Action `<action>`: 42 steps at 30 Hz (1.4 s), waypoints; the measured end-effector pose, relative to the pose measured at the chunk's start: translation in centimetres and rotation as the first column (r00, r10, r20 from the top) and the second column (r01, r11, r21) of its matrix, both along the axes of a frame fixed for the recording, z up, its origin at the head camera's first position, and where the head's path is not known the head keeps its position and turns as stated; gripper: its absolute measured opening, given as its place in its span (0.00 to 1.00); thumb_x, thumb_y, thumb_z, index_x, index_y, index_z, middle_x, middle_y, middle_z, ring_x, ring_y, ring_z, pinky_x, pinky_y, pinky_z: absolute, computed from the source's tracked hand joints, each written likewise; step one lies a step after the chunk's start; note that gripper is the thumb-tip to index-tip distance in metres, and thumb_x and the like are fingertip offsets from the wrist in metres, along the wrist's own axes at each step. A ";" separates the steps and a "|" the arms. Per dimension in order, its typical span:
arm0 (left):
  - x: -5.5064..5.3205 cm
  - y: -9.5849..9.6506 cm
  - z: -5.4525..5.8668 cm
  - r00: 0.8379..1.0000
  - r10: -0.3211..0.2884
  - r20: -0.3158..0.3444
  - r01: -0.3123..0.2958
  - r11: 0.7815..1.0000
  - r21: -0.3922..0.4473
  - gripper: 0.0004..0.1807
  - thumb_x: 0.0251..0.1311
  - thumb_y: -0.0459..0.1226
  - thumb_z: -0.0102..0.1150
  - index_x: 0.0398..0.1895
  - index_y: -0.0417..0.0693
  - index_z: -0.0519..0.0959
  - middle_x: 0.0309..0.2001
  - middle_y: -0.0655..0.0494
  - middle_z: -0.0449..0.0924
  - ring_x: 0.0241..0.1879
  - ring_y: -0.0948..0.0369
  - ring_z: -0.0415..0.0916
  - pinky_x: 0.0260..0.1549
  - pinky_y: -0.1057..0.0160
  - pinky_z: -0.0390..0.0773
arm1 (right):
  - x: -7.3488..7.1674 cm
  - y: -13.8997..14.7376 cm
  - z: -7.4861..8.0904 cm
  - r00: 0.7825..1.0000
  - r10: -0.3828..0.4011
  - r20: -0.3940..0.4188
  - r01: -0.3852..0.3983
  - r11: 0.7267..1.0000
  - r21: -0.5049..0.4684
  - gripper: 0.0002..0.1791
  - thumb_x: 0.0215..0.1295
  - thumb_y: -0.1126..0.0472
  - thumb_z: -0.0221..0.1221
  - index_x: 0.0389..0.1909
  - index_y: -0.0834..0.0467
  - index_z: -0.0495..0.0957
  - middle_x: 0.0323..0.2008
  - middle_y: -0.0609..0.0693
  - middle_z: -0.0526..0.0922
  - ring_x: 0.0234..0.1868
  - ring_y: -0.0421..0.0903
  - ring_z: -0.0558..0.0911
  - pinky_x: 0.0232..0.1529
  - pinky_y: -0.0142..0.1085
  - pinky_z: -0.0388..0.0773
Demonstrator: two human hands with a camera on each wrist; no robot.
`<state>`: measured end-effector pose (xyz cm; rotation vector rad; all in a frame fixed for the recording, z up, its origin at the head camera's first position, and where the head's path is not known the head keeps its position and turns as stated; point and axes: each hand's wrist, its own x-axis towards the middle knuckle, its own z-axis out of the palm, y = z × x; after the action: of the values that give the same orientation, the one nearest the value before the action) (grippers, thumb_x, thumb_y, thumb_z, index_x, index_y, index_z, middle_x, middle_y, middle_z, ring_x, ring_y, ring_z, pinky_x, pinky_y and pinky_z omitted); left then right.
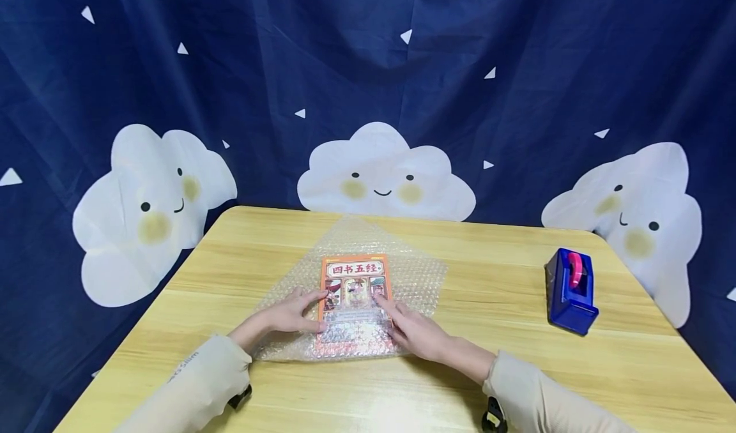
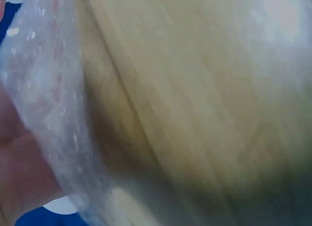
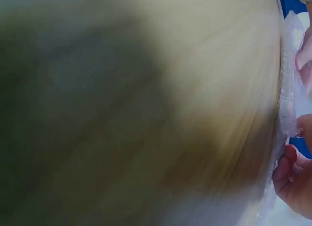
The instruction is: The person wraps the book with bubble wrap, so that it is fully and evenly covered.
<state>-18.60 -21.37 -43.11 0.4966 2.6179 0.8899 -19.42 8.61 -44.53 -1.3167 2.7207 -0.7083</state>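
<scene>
An orange-bordered book (image 1: 355, 269) with red Chinese characters on its cover lies face up on a sheet of bubble wrap (image 1: 415, 272). The sheet's near part is folded up over the lower half of the cover. My left hand (image 1: 291, 313) rests along the book's left side, thumb and fingers reaching its edge. From the right, my right hand (image 1: 421, 333) lies on the wrap, extended fingers touching the cover. In the left wrist view, bubble wrap (image 2: 61, 109) partly covers the hand. The right wrist view catches fingers beside the wrap's edge at far right.
A blue tape dispenser (image 1: 572, 292) with a pink core stands on the right part of the wooden table (image 1: 489, 267). Behind the table hangs a dark blue curtain (image 1: 259, 50) with smiling clouds. Dark devices sit at both wrists.
</scene>
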 end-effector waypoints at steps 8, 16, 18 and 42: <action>0.5 0.6 -0.2 0.994 0.079 -0.079 -0.083 0.996 -0.046 0.41 0.48 0.51 0.64 0.65 0.45 0.62 0.34 0.52 0.58 0.34 0.56 0.58 0.32 0.57 0.63 | -0.4 0.0 1.0 0.996 0.021 0.091 -0.037 0.983 0.181 0.24 0.66 0.58 0.48 0.64 0.48 0.64 0.60 0.77 0.59 0.27 0.44 0.78 0.28 0.35 0.78; 0.7 1.2 -0.8 0.981 0.141 -0.134 -0.142 0.990 0.002 0.39 0.48 0.49 0.65 0.64 0.45 0.65 0.44 0.41 0.64 0.45 0.47 0.63 0.43 0.47 0.66 | -1.3 0.5 1.2 0.978 0.066 0.199 -0.097 0.984 0.152 0.28 0.63 0.49 0.54 0.63 0.52 0.66 0.52 0.65 0.73 0.53 0.65 0.71 0.48 0.55 0.72; 0.8 1.4 -1.0 0.980 0.135 -0.149 -0.132 0.991 0.029 0.37 0.49 0.46 0.64 0.63 0.45 0.65 0.39 0.47 0.62 0.38 0.54 0.60 0.35 0.58 0.65 | -1.5 0.5 1.1 0.974 0.070 0.216 -0.103 0.985 0.142 0.28 0.62 0.49 0.55 0.63 0.52 0.66 0.49 0.59 0.76 0.55 0.64 0.70 0.50 0.54 0.71; 1.8 1.4 -1.7 0.976 -0.031 -0.215 0.040 0.998 0.039 0.23 0.62 0.38 0.51 0.62 0.58 0.69 0.48 0.48 0.58 0.44 0.54 0.51 0.39 0.54 0.53 | -2.3 0.2 1.3 0.940 0.128 0.316 -0.164 0.982 0.090 0.31 0.61 0.51 0.56 0.64 0.54 0.63 0.22 0.39 0.69 0.24 0.33 0.65 0.28 0.27 0.66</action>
<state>-16.83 -20.00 -44.82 0.6844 2.7769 0.9294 -21.71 8.84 -43.27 -1.2471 2.3526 -0.6682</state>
